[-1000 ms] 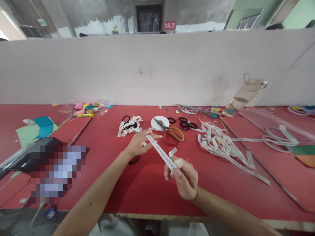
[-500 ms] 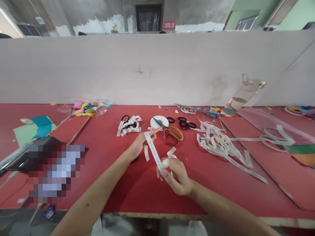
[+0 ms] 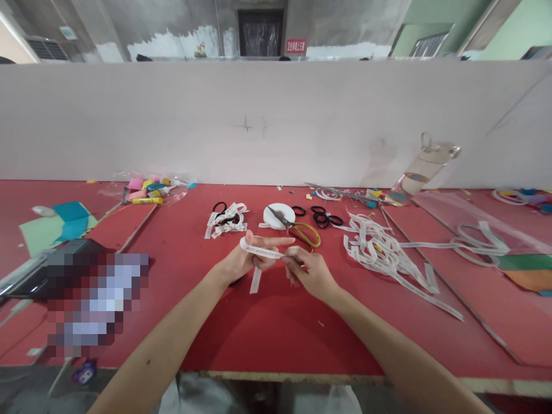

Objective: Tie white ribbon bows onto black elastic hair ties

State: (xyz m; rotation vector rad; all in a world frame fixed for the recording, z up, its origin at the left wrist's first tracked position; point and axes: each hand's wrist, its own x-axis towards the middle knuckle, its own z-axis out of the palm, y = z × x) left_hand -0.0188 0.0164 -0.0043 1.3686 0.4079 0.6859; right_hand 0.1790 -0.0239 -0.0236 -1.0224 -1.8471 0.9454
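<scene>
Above the middle of the red desk (image 3: 267, 333), both hands met over a white printed ribbon strip (image 3: 261, 251). The left hand (image 3: 241, 261) had its index finger stretched out toward the right, and the strip curved over that finger, with the thumb pressing it from above near its left end; a loose tail of the same strip hung down below the hand toward the desk. The right hand (image 3: 311, 271) pinched the strip's other end between thumb and fingertips, the remaining fingers curled in. The strip was held off the desk, bridging the two hands, with dark lettering along it too small to read. Just beyond the hands lay scissors (image 3: 297, 227) with yellow and red handles, their blades resting across a white ribbon spool (image 3: 276, 214). Left of the spool sat a small heap of cut ribbon pieces (image 3: 226, 221) mixed with a black hair tie. Right of the spool lay several black hair ties (image 3: 324, 218), and further right a large tangle of white ribbon (image 3: 386, 253) spread across the desk. At the far right, a clear water bottle (image 3: 425, 167) leaned against the pale partition (image 3: 172, 121). At the far left lay a clear bag of coloured blocks (image 3: 149, 188) and sheets of teal and green paper (image 3: 56, 225).
</scene>
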